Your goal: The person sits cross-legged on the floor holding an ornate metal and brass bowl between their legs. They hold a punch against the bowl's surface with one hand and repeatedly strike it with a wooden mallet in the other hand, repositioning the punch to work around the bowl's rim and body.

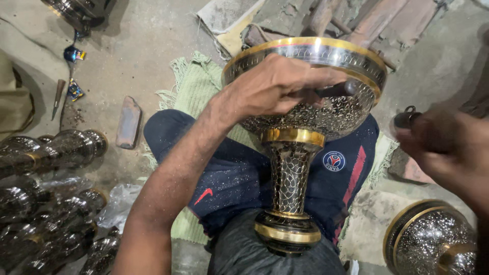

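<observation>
A tall brass goblet-shaped vessel (295, 168), dark with engraved scale patterns and gold bands, lies tilted across my lap, its base near my belly and its bowl pointing away. My left hand (277, 84) rests on the bowl and pinches a thin dark chisel (336, 90) against the engraved surface. At the right edge, raised and blurred, my right hand (443, 147) grips a dark tool handle (406, 118) with a small ring at its top. Dark blue shorts (234, 173) cover my legs under the vessel.
Several similar engraved brass vessels (51, 203) lie piled at the left. Another round engraved piece (433, 239) sits at the lower right. A green fringed mat (196, 86) lies under me on the concrete floor, with a flat stone (128, 122) and a small chisel (57, 97) nearby.
</observation>
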